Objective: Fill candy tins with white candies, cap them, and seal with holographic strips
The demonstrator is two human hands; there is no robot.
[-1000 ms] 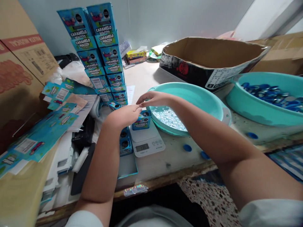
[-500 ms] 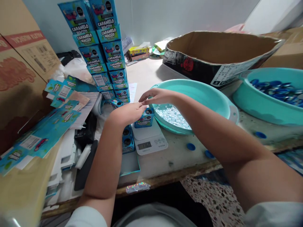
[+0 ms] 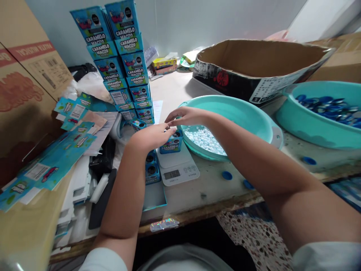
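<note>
A blue candy box [image 3: 170, 145] stands on the white digital scale [image 3: 180, 170]. My left hand [image 3: 153, 136] reaches over the box's left side, its fingertips at the box top. My right hand [image 3: 186, 115] arches above the same box, fingers bent down and close to the left fingertips. What either hand's fingers hold, if anything, is hidden. Just right of the scale, a turquoise basin [image 3: 245, 109] contains small white pieces [image 3: 203, 140]. More small blue boxes [image 3: 152, 169] sit in a tray [image 3: 155, 197] left of the scale, partly behind my left forearm.
Tall stacks of blue boxes [image 3: 132, 64] rise at the back left. Flat printed cartons [image 3: 60, 154] lie at the left. A black cardboard box [image 3: 239, 84] and another turquoise basin [image 3: 318, 128] with blue lids stand at the right. Blue caps [image 3: 226, 175] lie near the front edge.
Both hands stay over the box, with only slight finger movement. The view has shifted very slightly.
</note>
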